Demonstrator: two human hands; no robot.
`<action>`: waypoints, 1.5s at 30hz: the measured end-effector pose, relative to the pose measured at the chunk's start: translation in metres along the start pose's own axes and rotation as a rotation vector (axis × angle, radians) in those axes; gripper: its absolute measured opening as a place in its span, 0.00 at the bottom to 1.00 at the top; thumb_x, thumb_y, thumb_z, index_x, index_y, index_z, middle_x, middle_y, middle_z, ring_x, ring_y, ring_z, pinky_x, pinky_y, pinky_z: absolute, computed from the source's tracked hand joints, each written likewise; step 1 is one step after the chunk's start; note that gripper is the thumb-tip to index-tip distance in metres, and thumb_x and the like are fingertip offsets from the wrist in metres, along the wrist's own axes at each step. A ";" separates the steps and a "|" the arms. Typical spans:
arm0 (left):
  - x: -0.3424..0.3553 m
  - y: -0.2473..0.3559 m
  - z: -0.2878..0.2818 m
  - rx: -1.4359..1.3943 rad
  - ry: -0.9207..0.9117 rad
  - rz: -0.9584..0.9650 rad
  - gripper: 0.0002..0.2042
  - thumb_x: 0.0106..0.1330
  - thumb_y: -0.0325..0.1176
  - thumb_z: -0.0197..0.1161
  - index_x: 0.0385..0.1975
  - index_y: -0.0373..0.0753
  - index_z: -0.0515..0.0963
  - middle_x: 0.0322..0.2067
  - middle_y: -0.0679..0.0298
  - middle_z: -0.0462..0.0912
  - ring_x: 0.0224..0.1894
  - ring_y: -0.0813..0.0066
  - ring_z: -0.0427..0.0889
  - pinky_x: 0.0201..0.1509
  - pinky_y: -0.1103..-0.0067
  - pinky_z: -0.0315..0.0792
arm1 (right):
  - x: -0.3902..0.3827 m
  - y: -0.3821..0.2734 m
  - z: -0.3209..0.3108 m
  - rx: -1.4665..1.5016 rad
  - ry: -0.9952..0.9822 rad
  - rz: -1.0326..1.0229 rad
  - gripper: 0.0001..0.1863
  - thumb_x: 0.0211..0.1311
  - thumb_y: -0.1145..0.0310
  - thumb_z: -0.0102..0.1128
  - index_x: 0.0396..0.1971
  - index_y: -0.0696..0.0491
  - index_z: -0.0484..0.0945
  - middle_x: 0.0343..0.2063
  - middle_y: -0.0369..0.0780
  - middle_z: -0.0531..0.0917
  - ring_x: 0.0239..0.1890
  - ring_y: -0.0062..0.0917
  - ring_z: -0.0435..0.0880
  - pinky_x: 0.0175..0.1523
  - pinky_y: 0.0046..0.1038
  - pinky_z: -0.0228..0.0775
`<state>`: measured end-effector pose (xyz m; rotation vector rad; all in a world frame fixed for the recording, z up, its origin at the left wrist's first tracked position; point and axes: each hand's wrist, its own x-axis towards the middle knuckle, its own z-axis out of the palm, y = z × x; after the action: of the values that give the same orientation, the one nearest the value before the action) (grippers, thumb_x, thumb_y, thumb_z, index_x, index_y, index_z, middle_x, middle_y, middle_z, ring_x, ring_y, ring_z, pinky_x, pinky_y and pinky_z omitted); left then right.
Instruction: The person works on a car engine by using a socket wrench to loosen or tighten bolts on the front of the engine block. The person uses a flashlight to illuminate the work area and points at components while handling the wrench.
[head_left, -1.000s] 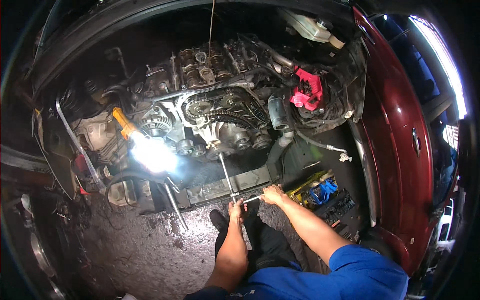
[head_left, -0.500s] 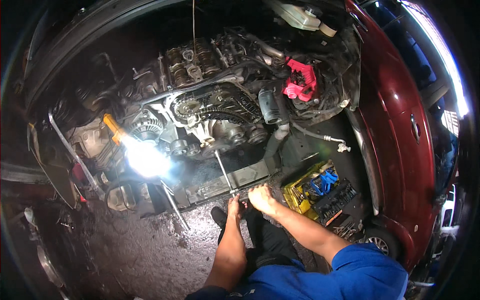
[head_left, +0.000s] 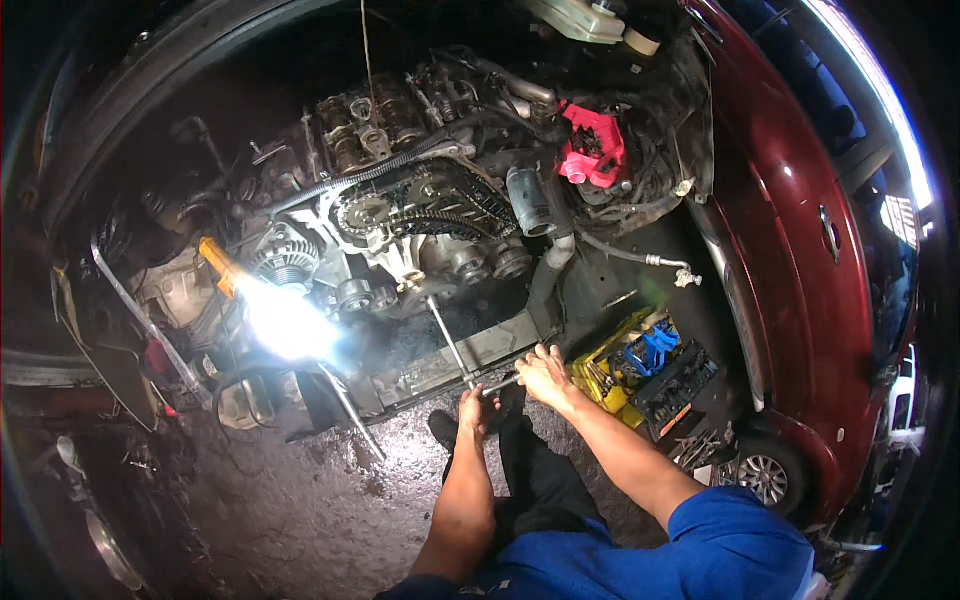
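Dark red car body [head_left: 790, 200]; yellow tool case [head_left: 610, 365]; blue sleeve [head_left: 740, 550].

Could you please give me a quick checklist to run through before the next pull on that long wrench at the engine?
1. Left hand on the long wrench where its handle joins: ok.
2. Right hand on the handle end: ok.
3. Far end seated on the engine fitting: cannot tell.
4. Work light lights the area: ok, though glaring.
5. Toolbox within reach at the right: ok.

Two hands, left hand [head_left: 476, 410] and right hand [head_left: 545, 376], one long metal bar [head_left: 450, 342], one lit work lamp [head_left: 275, 315], one yellow tool case [head_left: 640, 370], one red car [head_left: 790, 250], perhaps one wheel [head_left: 755, 478].
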<state>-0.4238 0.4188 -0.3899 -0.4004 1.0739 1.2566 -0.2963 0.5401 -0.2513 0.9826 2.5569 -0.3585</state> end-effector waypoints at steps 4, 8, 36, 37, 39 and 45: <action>0.001 0.006 -0.017 0.054 0.044 0.036 0.12 0.65 0.38 0.55 0.41 0.37 0.67 0.29 0.59 0.72 0.24 0.67 0.76 0.25 0.72 0.75 | -0.007 -0.010 -0.001 0.059 0.134 0.032 0.18 0.54 0.57 0.59 0.41 0.52 0.77 0.43 0.45 0.79 0.54 0.44 0.70 0.56 0.53 0.56; -0.005 0.020 0.004 0.381 0.141 0.050 0.16 0.64 0.40 0.57 0.45 0.35 0.70 0.34 0.57 0.75 0.30 0.68 0.76 0.28 0.72 0.74 | -0.011 -0.006 0.015 0.058 0.147 0.041 0.17 0.55 0.59 0.57 0.41 0.54 0.77 0.43 0.46 0.79 0.54 0.44 0.71 0.58 0.52 0.56; -0.001 -0.060 -0.063 0.851 0.417 0.414 0.25 0.60 0.34 0.60 0.56 0.33 0.64 0.48 0.45 0.75 0.51 0.49 0.74 0.56 0.69 0.65 | -0.082 0.000 0.100 0.331 0.028 0.014 0.10 0.56 0.66 0.57 0.36 0.55 0.74 0.34 0.48 0.77 0.41 0.45 0.75 0.45 0.43 0.69; 0.005 -0.062 -0.064 0.828 0.421 0.384 0.24 0.60 0.34 0.60 0.55 0.33 0.65 0.47 0.46 0.75 0.51 0.51 0.74 0.55 0.69 0.65 | -0.076 0.007 0.112 0.333 0.042 -0.003 0.11 0.56 0.66 0.57 0.38 0.54 0.74 0.35 0.48 0.77 0.43 0.45 0.75 0.46 0.44 0.68; 0.008 -0.068 -0.049 0.898 0.474 0.467 0.24 0.60 0.33 0.60 0.55 0.33 0.65 0.46 0.46 0.76 0.51 0.54 0.75 0.54 0.70 0.65 | -0.072 0.026 0.131 0.339 0.045 -0.005 0.12 0.57 0.66 0.56 0.40 0.54 0.74 0.36 0.48 0.76 0.44 0.45 0.74 0.47 0.45 0.68; 0.046 -0.091 -0.050 0.476 0.439 0.397 0.16 0.61 0.28 0.58 0.45 0.29 0.67 0.32 0.58 0.75 0.32 0.70 0.73 0.40 0.76 0.69 | -0.019 0.069 0.143 0.245 0.065 -0.107 0.12 0.60 0.65 0.51 0.42 0.51 0.74 0.43 0.45 0.74 0.54 0.38 0.67 0.59 0.48 0.54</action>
<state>-0.3664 0.3778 -0.4786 -0.0943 1.8478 1.2274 -0.1997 0.5270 -0.3785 0.9558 2.6767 -0.6940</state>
